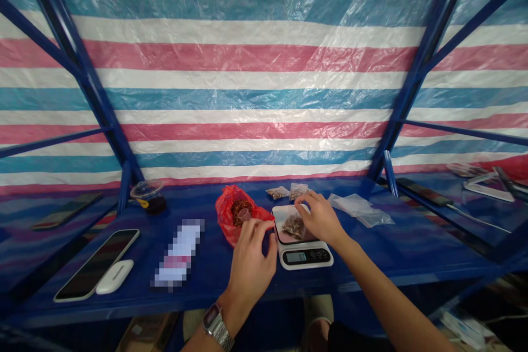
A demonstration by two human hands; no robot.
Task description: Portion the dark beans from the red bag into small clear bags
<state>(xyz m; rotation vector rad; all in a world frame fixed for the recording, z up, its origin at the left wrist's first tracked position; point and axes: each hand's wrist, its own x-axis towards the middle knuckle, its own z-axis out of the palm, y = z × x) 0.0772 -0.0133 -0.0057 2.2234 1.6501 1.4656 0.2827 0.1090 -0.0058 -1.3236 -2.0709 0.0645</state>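
Note:
A white digital scale [289, 258] with a lit display stands on the blue table. On its pan lies a small clear plastic bag [293, 226] holding brownish dried pieces. My right hand [320, 219] reaches over the pan from the right, thumb and forefinger closed at the top of this bag. Left of the scale, my left hand [252, 250] has loosely bent fingers, with a gap between thumb and forefinger. Its fingertips are beside the edge of a red plastic bag [225, 220], which contains reddish-brown pieces and a small clear cup [245, 215]; whether they touch is unclear.
Two small filled bags [277, 192] lie behind the scale. Flat clear bags [363, 210] are on the right. To the left are a phone [99, 264], a white case [115, 276], a pixelated bright patch [179, 256] and a tub of dark liquid [153, 203]. Blue frame posts [99, 104] rise at both sides.

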